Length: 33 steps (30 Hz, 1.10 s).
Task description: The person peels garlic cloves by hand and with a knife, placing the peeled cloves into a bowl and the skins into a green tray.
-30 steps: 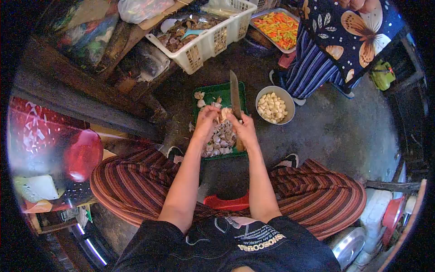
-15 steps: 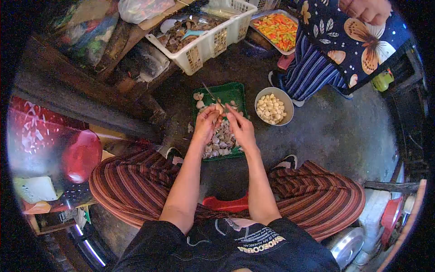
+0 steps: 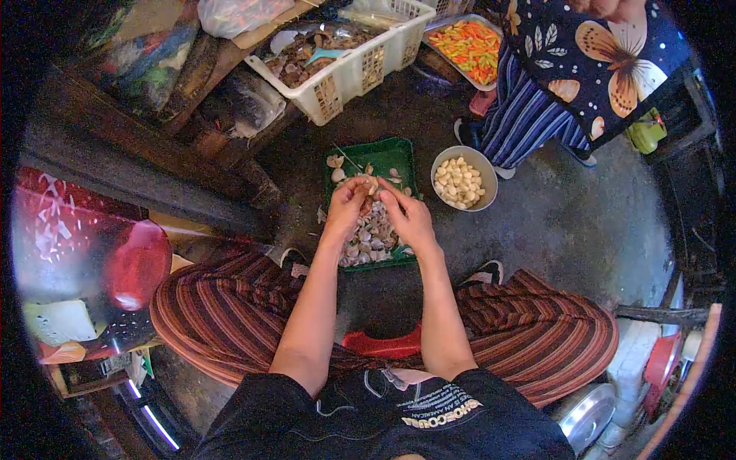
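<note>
Both hands meet above a green tray [image 3: 391,149] holding garlic bulbs and papery skins [image 3: 372,239]. My left hand [image 3: 349,205] has its fingers closed round a garlic clove [image 3: 372,184]. My right hand [image 3: 408,218] is pinched against the same spot, with a thin knife [image 3: 348,159] whose blade points up and left over the tray. Its handle is hidden by the fingers. Right of the tray stands a round bowl [image 3: 491,201] of peeled cloves [image 3: 458,182].
A white basket [image 3: 360,82] with brownish contents stands ahead, beside a tray of cut red and green chillies [image 3: 468,52]. Another person in striped trousers [image 3: 533,115] is at the upper right. A red lidded pot [image 3: 138,264] is at left, a metal lid [image 3: 586,414] at lower right.
The knife blade has tilted lower and further left, and my fingers have drawn closer round the clove. The other person's hand has moved up, partly out of view.
</note>
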{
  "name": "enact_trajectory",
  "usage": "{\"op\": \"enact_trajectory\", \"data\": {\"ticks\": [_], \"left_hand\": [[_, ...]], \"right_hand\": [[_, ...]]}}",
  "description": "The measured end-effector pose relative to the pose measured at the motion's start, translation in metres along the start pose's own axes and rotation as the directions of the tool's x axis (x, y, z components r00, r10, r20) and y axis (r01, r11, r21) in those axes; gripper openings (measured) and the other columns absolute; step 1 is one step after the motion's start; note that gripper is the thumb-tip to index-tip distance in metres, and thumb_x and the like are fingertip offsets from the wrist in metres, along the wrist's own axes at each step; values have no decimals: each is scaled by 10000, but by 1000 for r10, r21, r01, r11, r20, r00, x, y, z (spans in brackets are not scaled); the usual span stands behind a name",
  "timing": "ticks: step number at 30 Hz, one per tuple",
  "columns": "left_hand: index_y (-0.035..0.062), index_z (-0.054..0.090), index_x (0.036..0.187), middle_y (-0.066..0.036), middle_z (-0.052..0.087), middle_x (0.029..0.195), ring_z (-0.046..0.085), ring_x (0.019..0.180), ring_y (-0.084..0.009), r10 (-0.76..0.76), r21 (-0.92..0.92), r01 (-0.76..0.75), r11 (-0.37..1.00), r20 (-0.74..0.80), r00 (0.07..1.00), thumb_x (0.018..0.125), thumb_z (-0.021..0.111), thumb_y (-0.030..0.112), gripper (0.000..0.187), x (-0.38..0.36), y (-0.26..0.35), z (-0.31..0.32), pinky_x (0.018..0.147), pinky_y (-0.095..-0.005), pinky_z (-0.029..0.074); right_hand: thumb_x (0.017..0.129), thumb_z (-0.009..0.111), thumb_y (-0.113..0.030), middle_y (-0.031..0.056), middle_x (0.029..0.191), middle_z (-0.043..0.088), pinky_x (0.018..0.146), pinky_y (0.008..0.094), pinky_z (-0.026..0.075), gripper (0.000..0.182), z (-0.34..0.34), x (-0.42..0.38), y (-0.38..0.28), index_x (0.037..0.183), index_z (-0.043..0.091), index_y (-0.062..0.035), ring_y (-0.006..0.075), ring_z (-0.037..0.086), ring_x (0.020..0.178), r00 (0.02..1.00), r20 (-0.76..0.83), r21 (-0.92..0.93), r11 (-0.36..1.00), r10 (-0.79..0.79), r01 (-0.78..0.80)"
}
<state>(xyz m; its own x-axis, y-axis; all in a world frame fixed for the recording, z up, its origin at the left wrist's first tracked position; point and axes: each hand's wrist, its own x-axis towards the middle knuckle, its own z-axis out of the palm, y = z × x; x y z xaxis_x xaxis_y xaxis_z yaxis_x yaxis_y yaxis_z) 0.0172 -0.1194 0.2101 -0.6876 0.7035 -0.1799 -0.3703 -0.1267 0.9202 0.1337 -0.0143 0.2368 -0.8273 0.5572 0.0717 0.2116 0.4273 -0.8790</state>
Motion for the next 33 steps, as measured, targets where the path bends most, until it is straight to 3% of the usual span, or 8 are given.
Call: {"op": "enact_trajectory", "data": {"ticks": [1, 4, 11, 17, 19, 26, 29, 33], "left_hand": [[32, 556, 984, 11, 516, 692, 420, 525, -46, 3, 49, -3, 999, 7, 1000, 939, 478, 106, 117, 0, 1, 1, 456, -196, 317], [34, 558, 950, 15, 511, 669, 402, 514, -42, 16, 142, -14, 990, -15, 1000, 954, 458, 125, 136, 1, 4, 2, 457, -199, 312], [11, 563, 887, 0, 515, 621, 441, 518, -69, 165, 416, -125, 901, -64, 984, 921, 472, 97, 129, 0, 1, 4, 473, -239, 357], [-17, 585, 973, -73, 611, 707, 558, 586, -120, 267, 561, -137, 817, -157, 951, 890, 500, 88, 159, -6, -5, 13, 529, -279, 429], [-9, 590, 1009, -134, 634, 745, 598, 599, -166, 303, 545, -166, 822, -171, 938, 863, 523, 76, 181, -5, -11, 12, 538, -299, 441], [-15, 560, 1043, -163, 638, 820, 619, 660, -236, 410, 796, -196, 573, -72, 909, 863, 506, 53, 199, -9, -8, 17, 585, -334, 468], [-18, 563, 1006, -205, 633, 813, 631, 698, -340, 499, 821, -236, 519, -67, 864, 849, 498, 42, 180, -15, -1, 31, 597, -379, 472], [-19, 543, 1041, -259, 594, 788, 594, 767, -423, 448, 798, -227, 559, -60, 892, 856, 484, 44, 204, -16, -5, 33, 627, -454, 451]], "right_hand": [[915, 469, -455, 149, 852, 670, 721, 331, 471, 419, -1, 0, 0, 1241, 562, -209, 245, 658, 788, 1000, 10, -15, 1000, 11, -11], [909, 483, -451, 155, 907, 672, 746, 330, 473, 406, -4, 1, -4, 1223, 577, -212, 255, 659, 862, 988, 90, 32, 991, 123, -127], [899, 518, -420, 139, 950, 673, 758, 319, 478, 370, 5, -2, -6, 1199, 596, -219, 265, 653, 903, 997, -32, -18, 998, 64, -65], [872, 594, -360, 125, 890, 690, 717, 278, 475, 341, 13, -1, -1, 1127, 646, -139, 119, 641, 802, 988, -72, 122, 985, 134, -124], [865, 615, -338, 97, 843, 698, 661, 248, 464, 338, 16, -1, 2, 1098, 658, -97, 48, 571, 721, 987, -143, 238, 970, 79, -43], [846, 645, -337, 31, 706, 656, 557, 228, 422, 370, 27, 0, 7, 1077, 660, -48, 35, 485, 597, 968, -236, 241, 970, 86, -27], [840, 659, -317, 1, 644, 604, 523, 220, 392, 360, 33, 1, 10, 1045, 670, -21, 32, 461, 580, 952, -295, 280, 960, 81, 5], [842, 667, -298, -27, 598, 557, 468, 199, 337, 309, 35, 1, 9, 947, 696, -9, 19, 436, 530, 936, -219, 507, 852, 278, -134]]}}
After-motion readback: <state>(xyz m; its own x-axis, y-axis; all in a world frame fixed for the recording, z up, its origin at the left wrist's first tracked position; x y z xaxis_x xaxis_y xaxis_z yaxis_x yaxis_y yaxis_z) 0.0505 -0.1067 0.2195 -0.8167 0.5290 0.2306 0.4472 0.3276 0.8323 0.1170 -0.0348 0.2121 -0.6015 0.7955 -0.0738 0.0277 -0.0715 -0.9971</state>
